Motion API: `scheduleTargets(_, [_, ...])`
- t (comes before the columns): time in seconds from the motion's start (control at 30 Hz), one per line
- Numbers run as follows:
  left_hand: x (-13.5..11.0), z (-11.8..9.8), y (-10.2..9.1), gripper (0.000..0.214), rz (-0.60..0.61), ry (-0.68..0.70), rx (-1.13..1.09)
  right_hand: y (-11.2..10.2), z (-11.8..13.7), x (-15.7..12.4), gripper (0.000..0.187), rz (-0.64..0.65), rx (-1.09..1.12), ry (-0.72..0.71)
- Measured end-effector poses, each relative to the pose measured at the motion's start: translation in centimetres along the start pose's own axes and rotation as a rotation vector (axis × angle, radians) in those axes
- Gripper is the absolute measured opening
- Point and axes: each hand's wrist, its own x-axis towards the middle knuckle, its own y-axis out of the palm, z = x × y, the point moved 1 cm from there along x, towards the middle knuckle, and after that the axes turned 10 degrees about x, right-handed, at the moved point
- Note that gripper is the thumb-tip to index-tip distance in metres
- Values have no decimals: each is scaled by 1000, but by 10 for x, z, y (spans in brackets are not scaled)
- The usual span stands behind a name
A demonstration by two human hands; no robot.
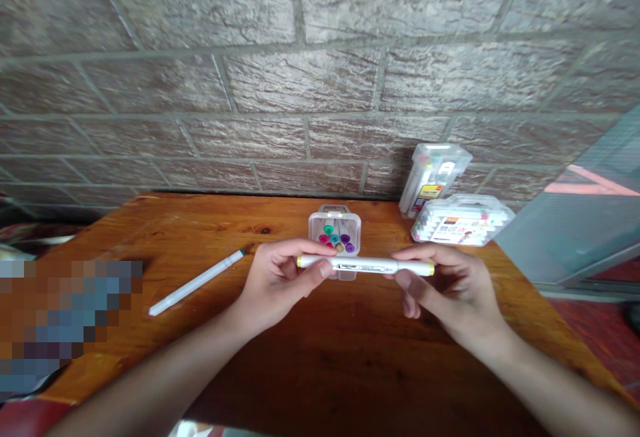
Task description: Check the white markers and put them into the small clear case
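A white marker with yellow ends [365, 265] is held level between both hands above the wooden table [165, 230]. My left hand [277, 283] pinches its left end, fingers curled round it. My right hand [445, 287] grips the right end with thumb and fingers. Just behind the marker stands a small clear box [334, 223] holding several markers with coloured caps upward. A second white marker [196, 282] lies loose on the table to the left of my left hand.
Two clear cases of markers sit at the back right, one upright [434, 178], one lying flat [463, 220]. A stone-block wall [300, 77] rises right behind the table. A blurred patch covers the left edge. A glass pane stands at the right.
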Motion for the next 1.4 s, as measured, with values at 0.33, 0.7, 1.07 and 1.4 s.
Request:
scheduleTargets(0.33, [-4,1,-2,23,14,-69,47,7,11,6,10,-12,21,23])
scheduleTargets(0.7, [-2,0,-2,21,28,-66,46,7,8,6,11,-20,58,33])
scheduleTargets(1.07, [-2,1,-2,20,16,-96,56,5,8,7,15,-13,83,47])
scheduleTargets(1.4, [-3,2,-1,24,30,-125,32,5,8,7,10,8,100,72])
